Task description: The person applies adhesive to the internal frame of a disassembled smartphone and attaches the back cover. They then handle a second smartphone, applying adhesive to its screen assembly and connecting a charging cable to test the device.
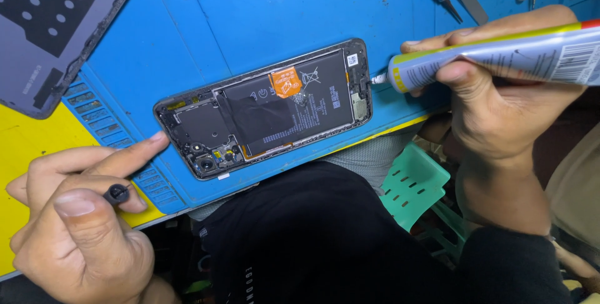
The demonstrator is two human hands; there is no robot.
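Opened black smartphone (pixel 265 109), back cover off, flat on blue rubber counter mat (pixel 250 10) near front edge. Right hand (pixel 500 104) gripping grey-yellow glue tube (pixel 500 54), nozzle at phone's end. Left hand (pixel 81 216) pinching small black cap (pixel 116 193), forefinger touching phone's camera corner. Grey back cover (pixel 50 22) at far left corner.

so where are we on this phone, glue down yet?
Done: back cover is off, phone lies open on the blue mat.
In hand: right hand holds the glue tube, nozzle at the frame's end; left hand steadies the opposite corner.
Left: cover not refitted.
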